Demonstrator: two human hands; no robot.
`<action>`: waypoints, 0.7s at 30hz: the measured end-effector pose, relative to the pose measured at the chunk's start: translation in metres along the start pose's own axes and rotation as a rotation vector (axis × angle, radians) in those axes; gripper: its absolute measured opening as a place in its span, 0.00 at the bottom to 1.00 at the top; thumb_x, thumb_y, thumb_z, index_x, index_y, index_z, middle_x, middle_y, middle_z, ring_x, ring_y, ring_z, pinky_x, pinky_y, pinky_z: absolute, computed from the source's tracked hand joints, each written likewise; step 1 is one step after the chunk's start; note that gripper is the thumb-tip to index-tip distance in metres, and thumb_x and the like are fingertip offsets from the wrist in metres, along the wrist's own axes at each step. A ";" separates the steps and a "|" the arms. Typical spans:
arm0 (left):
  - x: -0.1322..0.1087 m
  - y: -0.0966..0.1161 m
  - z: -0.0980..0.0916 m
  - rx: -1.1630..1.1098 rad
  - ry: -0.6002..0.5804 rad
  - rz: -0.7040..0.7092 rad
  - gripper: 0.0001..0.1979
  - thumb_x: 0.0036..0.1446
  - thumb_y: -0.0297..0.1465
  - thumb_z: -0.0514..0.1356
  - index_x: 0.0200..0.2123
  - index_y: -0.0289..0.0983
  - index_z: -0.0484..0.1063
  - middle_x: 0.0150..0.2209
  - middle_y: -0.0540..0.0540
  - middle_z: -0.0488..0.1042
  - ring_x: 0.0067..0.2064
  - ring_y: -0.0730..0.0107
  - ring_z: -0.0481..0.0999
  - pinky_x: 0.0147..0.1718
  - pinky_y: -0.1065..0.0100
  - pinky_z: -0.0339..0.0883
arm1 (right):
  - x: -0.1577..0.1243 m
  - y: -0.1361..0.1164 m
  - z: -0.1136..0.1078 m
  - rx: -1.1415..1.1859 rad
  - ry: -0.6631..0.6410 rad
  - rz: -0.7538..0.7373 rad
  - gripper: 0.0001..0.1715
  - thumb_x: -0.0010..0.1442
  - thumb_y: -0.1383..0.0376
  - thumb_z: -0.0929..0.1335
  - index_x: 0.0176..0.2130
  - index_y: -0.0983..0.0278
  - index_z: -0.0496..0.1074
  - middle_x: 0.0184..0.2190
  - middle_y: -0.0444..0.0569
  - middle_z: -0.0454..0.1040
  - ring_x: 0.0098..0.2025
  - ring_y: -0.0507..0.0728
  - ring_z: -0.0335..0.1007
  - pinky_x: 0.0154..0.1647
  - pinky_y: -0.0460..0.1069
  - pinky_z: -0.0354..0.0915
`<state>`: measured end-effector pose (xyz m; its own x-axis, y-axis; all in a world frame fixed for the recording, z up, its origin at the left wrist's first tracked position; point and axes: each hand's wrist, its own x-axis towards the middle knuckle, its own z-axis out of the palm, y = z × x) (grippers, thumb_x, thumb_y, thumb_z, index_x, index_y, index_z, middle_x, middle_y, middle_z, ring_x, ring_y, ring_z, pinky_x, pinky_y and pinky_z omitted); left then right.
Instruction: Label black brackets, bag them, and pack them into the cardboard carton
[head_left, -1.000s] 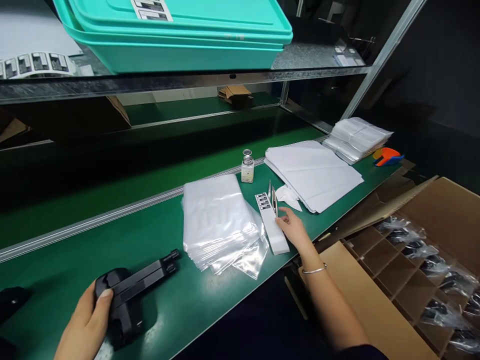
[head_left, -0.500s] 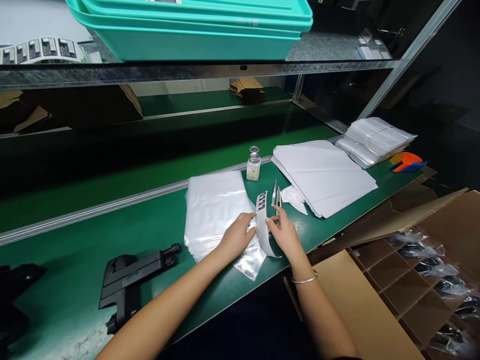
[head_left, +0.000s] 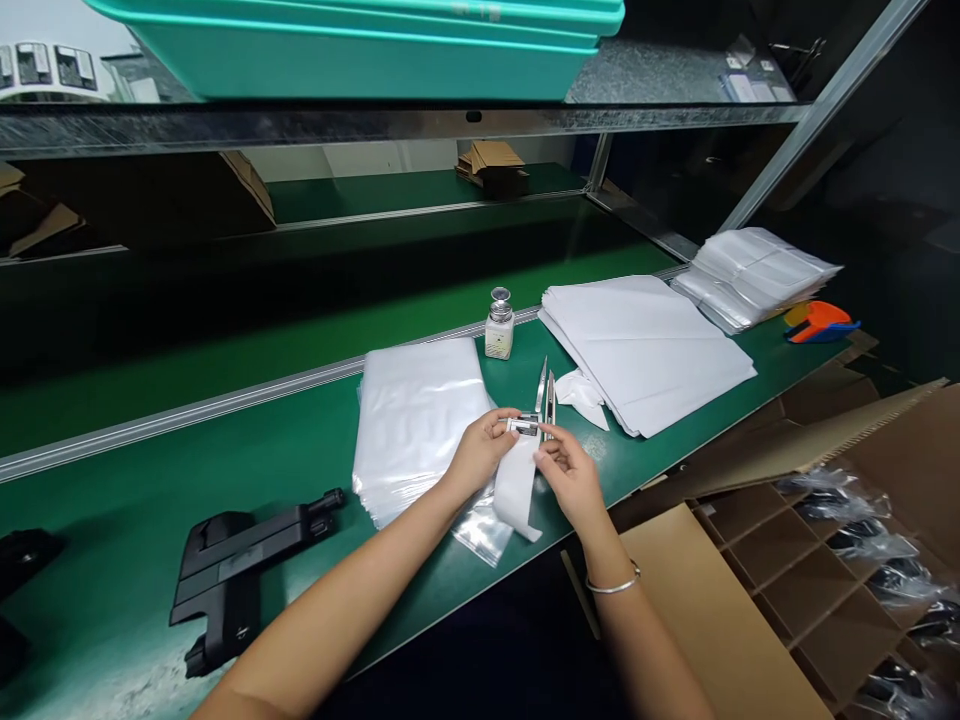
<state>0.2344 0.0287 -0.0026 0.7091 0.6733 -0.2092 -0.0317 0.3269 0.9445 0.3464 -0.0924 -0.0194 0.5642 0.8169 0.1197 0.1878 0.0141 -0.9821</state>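
Note:
Both my hands hold a white label strip (head_left: 517, 480) lifted off the green work surface (head_left: 300, 440). My left hand (head_left: 480, 455) pinches its upper end, where small dark labels sit. My right hand (head_left: 568, 478) pinches the same end from the right. The strip hangs down between them. Just behind lie metal tweezers (head_left: 546, 385) and a crumpled white wipe (head_left: 581, 392). Under my left hand is a stack of clear plastic bags (head_left: 412, 415). A black plastic part (head_left: 240, 560) lies at the left, untouched.
A small glass bottle (head_left: 498, 325) stands behind the bags. White sheets (head_left: 645, 345), more bags (head_left: 757, 270) and an orange tape dispenser (head_left: 817, 322) lie at the right. A divided cardboard box (head_left: 795, 580) holds bagged black parts. A teal bin (head_left: 360, 40) sits on the shelf above.
My left hand let go of the black part and moved right to the label strip. Both hands lifted the strip off the surface and now pinch its upper end.

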 end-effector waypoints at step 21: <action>0.011 0.015 -0.003 0.679 -0.065 0.205 0.26 0.58 0.31 0.60 0.60 0.37 0.65 0.62 0.38 0.68 0.61 0.54 0.69 0.58 0.60 0.61 | -0.003 -0.005 -0.009 -0.078 0.399 -0.164 0.06 0.59 0.60 0.69 0.33 0.60 0.74 0.38 0.50 0.74 0.44 0.61 0.71 0.51 0.61 0.65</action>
<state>0.2398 0.0430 0.0090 0.7770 0.6294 -0.0146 0.2617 -0.3019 0.9167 0.3511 -0.0999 -0.0135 0.7855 0.5204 0.3350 0.3523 0.0691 -0.9334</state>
